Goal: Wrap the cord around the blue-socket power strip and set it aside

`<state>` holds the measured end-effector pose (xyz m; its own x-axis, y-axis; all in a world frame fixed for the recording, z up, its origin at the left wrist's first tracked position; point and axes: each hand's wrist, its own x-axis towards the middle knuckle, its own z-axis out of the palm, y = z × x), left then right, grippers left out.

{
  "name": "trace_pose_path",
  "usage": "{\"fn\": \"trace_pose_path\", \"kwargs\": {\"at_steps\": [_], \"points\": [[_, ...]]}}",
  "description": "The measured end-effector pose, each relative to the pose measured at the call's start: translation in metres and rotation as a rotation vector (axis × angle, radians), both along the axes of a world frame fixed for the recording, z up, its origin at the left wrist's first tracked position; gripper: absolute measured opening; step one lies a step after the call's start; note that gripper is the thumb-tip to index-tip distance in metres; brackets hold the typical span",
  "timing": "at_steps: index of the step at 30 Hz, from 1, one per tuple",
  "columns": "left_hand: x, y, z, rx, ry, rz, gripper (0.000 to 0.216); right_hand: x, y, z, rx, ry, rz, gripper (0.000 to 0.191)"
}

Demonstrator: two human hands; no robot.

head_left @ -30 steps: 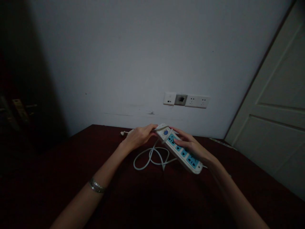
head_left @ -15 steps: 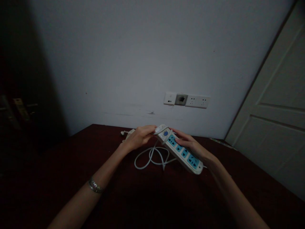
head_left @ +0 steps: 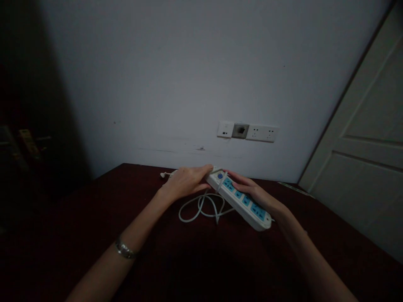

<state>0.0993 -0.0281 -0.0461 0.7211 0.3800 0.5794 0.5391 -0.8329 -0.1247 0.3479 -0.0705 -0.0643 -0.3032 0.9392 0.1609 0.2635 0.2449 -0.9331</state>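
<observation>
A white power strip [head_left: 242, 206] with blue sockets and a round blue switch slants down to the right between my hands, above the dark red table. My right hand [head_left: 252, 189] is closed around its far side, thumb on the socket face. At the strip's upper left end, my left hand [head_left: 190, 179] grips it with the thumb on top and fingers below. Its white cord [head_left: 201, 217] wraps around the switch end and lies in loose loops beneath. Behind my left hand a small white plug [head_left: 163, 175] shows; what it joins is mostly hidden.
The dark red tabletop [head_left: 138, 193] meets a grey wall. On the wall is a row of socket plates [head_left: 262, 133] beside a grey-framed outlet [head_left: 240, 130]. A pale panelled door [head_left: 365, 155] stands at the right. Dark furniture with a brass-coloured fitting [head_left: 30, 142] is at the left.
My left hand has moved slightly right, further over the strip's switch end. The strip has tipped a little, showing more of its near side. My right hand keeps its hold.
</observation>
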Motion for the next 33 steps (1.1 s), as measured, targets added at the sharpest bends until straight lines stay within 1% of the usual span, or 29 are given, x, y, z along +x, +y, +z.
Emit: {"fn": "trace_pose_path", "kwargs": {"at_steps": [3,7,9,12,14,17,21,24,29,33], "points": [[0.007,-0.01,0.002,0.138,0.026,0.031,0.04,-0.006,-0.007,0.006,0.048,-0.068,-0.04,0.057],[0.016,-0.016,0.0,0.274,0.018,0.066,0.036,-0.014,-0.019,0.015,0.124,-0.188,-0.086,0.055],[0.017,-0.015,-0.003,0.322,0.0,0.025,0.034,-0.015,-0.024,0.019,0.153,-0.202,-0.1,0.053],[0.015,-0.008,-0.008,0.383,-0.065,-0.056,0.031,-0.014,-0.027,0.02,0.138,-0.151,-0.1,0.052],[0.014,-0.004,-0.011,0.404,-0.095,-0.08,0.026,-0.011,-0.026,0.019,0.12,-0.124,-0.099,0.053],[0.014,0.001,-0.015,0.407,-0.112,-0.076,0.021,-0.009,-0.022,0.014,0.093,-0.104,-0.103,0.053],[0.014,0.007,-0.021,0.448,-0.102,-0.053,0.02,-0.008,-0.016,0.009,0.019,-0.053,-0.099,0.058],[0.013,0.011,-0.024,0.497,-0.108,-0.055,0.02,-0.008,-0.013,0.007,0.004,-0.02,-0.101,0.058],[0.011,0.015,-0.026,0.509,-0.211,-0.123,0.023,-0.006,-0.007,0.004,0.005,0.053,-0.088,0.057],[0.011,0.019,-0.029,0.512,-0.317,-0.177,0.024,-0.01,-0.007,0.004,-0.038,0.119,-0.07,0.06]]}}
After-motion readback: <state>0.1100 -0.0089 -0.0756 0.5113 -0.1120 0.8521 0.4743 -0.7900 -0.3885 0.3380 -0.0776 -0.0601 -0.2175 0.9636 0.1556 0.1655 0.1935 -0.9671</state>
